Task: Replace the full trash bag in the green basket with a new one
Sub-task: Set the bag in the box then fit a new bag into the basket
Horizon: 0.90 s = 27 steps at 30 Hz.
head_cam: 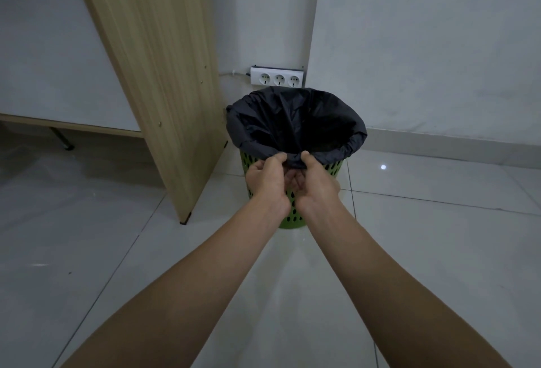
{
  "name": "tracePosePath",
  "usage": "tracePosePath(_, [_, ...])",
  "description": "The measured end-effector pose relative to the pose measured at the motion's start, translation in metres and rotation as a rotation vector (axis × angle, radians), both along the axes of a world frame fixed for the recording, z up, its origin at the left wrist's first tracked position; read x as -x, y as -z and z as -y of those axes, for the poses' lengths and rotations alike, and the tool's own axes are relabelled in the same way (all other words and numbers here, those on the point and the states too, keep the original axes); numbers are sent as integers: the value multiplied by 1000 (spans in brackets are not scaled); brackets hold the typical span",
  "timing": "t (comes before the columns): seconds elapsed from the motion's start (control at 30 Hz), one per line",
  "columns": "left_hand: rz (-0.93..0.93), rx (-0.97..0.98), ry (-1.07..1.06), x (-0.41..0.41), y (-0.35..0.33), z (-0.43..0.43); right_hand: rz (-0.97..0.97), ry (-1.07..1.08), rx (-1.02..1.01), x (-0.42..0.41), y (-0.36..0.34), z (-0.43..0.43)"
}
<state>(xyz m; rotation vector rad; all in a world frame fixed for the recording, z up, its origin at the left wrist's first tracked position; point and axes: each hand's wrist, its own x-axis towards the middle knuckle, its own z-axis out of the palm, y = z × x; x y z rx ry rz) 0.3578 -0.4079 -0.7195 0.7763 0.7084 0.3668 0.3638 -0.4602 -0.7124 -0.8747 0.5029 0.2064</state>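
A green perforated basket [333, 167] stands on the tiled floor against the wall corner. A black trash bag [295, 122] lines it, its edge folded over the rim all round; the inside is dark and I cannot see any contents. My left hand [265, 182] and my right hand [314, 182] are side by side at the near rim, both pinching the bag's folded edge between thumb and fingers. The hands cover the front of the basket.
A tall wooden panel [164, 75] leans close on the basket's left, with a low shelf [73, 126] behind it. A white three-socket power strip [277, 76] with a cable sits on the wall just behind the basket. Glossy white floor tiles [439, 236] lie to the right and front.
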Motion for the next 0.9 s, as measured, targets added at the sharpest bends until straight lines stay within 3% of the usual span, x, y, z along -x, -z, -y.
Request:
tracePosePath(0.13, [-84, -47, -131, -6, -4, -27, -10, -17, -35, -4, -4, 5])
tracePosePath(0.37, [24, 5, -111, -10, -16, -58, 57, 39, -140, 1, -3, 3])
tracePosePath(0.47, [42, 45, -117, -10, -20, -60, 83, 46, -88, 1, 1, 0])
tracePosePath(0.63, [75, 42, -132, -9, -12, -62, 0, 8, 208, -8, 7, 6])
tracePosePath(0.8, [13, -111, -9, 9, 6, -23, 25, -143, 194, -5, 8, 10])
tracePosePath(0.9, [19, -143, 5, 4, 6, -15, 22, -110, 193, -1, 11, 7])
